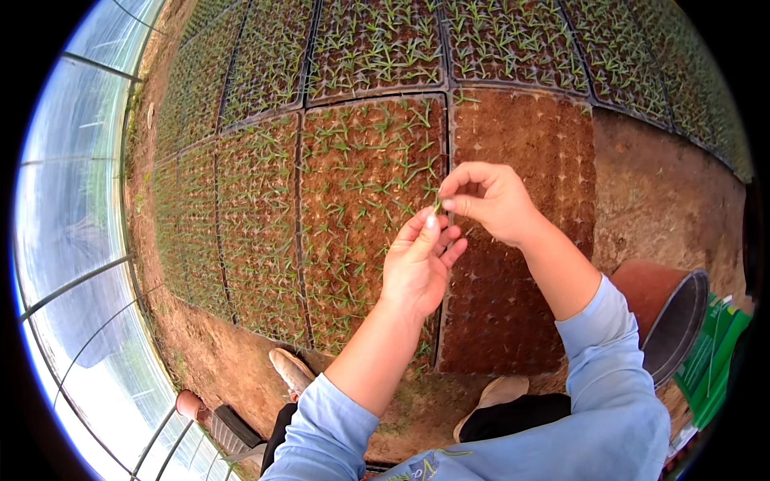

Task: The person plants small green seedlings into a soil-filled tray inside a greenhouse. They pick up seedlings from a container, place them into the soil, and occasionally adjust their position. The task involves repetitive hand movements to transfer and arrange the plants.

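Observation:
A small green seedling (437, 206) is pinched between the thumb and finger of my left hand (421, 258), which has its palm turned up. Thumb and index finger of my right hand (493, 201) meet at the same seedling from the right. Below my left hand lies a plug tray of soil with rows of green seedlings (361, 156). Under my right hand is another soil-filled plug tray (517, 132), bare except for a small seedling (466, 97) at its far left corner. Its near part has darker soil.
More planted trays (379, 48) stretch along the far side and left. An empty brown plastic pot (649, 294) lies tipped at right beside a green bag (713, 361). A small pot (189, 404) stands at lower left near the clear greenhouse film (72, 216). My shoes (496, 394) are by the trays' near edge.

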The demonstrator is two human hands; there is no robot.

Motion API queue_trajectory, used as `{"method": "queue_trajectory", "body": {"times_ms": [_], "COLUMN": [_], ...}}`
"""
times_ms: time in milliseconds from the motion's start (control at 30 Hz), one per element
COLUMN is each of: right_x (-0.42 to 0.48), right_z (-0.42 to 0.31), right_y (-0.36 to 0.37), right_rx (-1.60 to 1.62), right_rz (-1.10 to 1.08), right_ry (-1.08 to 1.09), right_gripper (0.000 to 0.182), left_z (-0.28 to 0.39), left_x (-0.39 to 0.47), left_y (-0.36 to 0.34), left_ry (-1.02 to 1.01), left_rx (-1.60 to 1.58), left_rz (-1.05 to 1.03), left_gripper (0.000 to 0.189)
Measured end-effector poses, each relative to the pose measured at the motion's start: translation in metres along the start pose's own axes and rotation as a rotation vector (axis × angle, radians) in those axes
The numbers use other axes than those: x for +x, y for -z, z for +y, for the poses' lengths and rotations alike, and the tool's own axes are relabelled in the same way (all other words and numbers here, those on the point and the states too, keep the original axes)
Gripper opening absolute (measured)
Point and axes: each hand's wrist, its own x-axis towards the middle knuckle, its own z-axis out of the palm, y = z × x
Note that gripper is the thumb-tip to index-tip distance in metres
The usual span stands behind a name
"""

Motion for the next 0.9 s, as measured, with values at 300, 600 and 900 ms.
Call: {"method": "queue_trajectory", "body": {"times_ms": [300,600,900], "right_x": [0.079,0.093,0.008], "right_z": [0.007,0.024,-0.022], "right_y": [0.071,0.078,0.057], "right_rx": [-1.052,-1.397,-1.163], "right_rz": [0.558,0.436,0.024], "right_ry": [0.216,0.335,0.078], "right_gripper": [0.025,0.024,0.034], "left_z": [-0.013,-0.042,-0.039], "left_x": [-0.035,-0.067,-0.067], "left_y": [0.041,0.070,0.065], "left_ry": [0.130,0.250,0.227], "left_rx": [0.081,0.083,0.115], "left_rz": [-0.035,0.028,-0.002], "left_gripper": [0.022,0.021,0.023]}}
